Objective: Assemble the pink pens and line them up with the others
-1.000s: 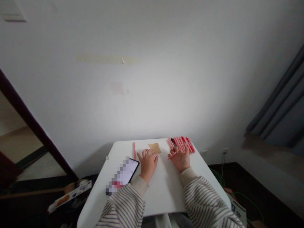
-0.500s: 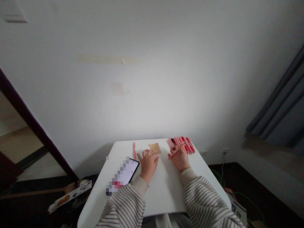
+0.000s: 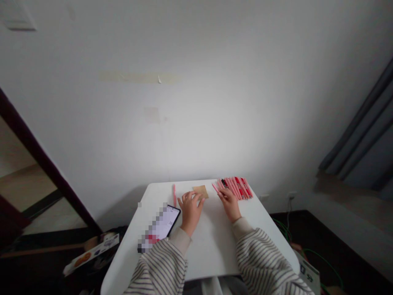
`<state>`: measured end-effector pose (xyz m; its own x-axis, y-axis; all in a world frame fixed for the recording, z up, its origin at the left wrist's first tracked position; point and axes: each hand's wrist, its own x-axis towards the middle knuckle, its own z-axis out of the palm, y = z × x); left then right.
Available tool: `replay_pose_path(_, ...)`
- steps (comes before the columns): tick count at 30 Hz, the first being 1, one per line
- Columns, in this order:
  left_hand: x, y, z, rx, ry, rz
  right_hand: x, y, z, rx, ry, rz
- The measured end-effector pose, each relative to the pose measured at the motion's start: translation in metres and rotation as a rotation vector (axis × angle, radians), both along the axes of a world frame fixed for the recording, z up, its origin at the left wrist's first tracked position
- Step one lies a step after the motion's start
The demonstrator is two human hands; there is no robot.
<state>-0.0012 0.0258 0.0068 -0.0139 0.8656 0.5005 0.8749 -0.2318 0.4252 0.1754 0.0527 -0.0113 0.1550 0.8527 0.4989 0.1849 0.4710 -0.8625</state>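
Note:
My right hand (image 3: 229, 203) is closed on a pink pen (image 3: 215, 188), whose end sticks out to the upper left past my fingertips. Just behind and to the right of it lies a row of several pink and red pens (image 3: 238, 188), with a black one among them. My left hand (image 3: 192, 209) rests with its fingers apart and slightly bent at the near edge of a small brown paper square (image 3: 202, 191), holding nothing. Left of that hand are a single pink pen (image 3: 174, 194) and a phone (image 3: 173, 217) with its screen lit.
A white table (image 3: 211, 250) with rounded corners stands against a pale wall (image 3: 196, 135). On the floor to the right are green cables (image 3: 325, 262) and a box (image 3: 308, 272). A dark curtain (image 3: 362, 151) hangs at the right, and a dark door frame (image 3: 46, 168) is at the left.
My right hand has turned over from palm up to palm down, and the pen in it now points up and left. My left hand has barely shifted, its fingers slightly closer together.

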Motion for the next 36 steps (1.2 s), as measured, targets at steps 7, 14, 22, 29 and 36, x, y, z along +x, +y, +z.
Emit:
replay_pose_path(7,-0.002,0.000,0.007,0.057,-0.041,-0.003,-0.001,-0.005,0.000,0.121,-0.514,-0.039)
replay_pose_path(14,-0.003,0.004,-0.001,0.068,-0.040,-0.013,-0.004,-0.008,-0.001,0.180,-0.624,-0.015)
replay_pose_path(22,-0.004,0.019,-0.010,0.084,-0.133,0.002,0.010,-0.011,-0.002,0.196,-0.710,-0.085)
replay_pose_path(29,0.014,0.027,0.000,-0.017,-0.185,0.046,0.027,-0.022,0.003,0.178,-0.775,-0.150)
replay_pose_path(36,0.043,0.049,0.006,-0.075,-0.212,0.080,0.034,-0.025,0.005,0.051,-0.897,-0.435)
